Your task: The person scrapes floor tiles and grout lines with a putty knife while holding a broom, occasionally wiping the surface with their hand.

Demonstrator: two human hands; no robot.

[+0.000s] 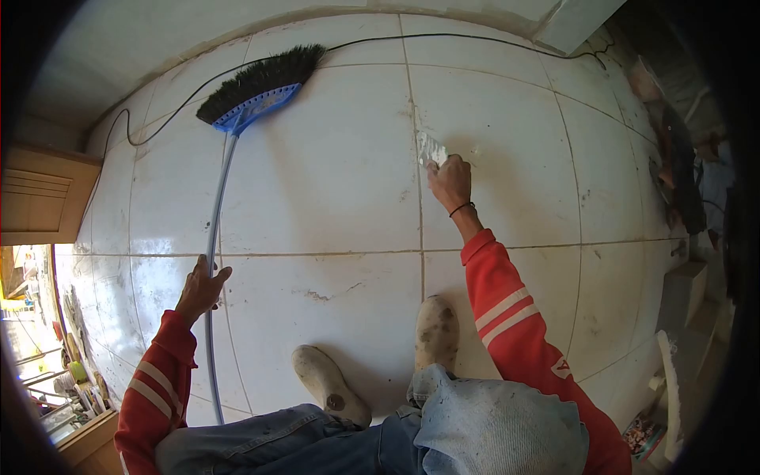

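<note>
My left hand (203,291) is on the long grey handle (217,198) of a broom, fingers curled about it and thumb sticking out. The broom's blue head (265,103) with black bristles (261,77) rests on the floor at the upper left. Low over the white tiles, my right hand (453,184) pinches a flat, shiny, whitish piece (431,149); I cannot tell whether it is a scraper blade or plastic. That piece lies against the tile close to a grout line, its near end hidden by my fingers.
A thin black cable (372,38) runs along the wall's foot. My spotted boots (437,332) stand on the white tiled floor (317,190). At left is a wooden cabinet panel (43,194); dark clutter (673,158) and boxes (682,297) line the right side.
</note>
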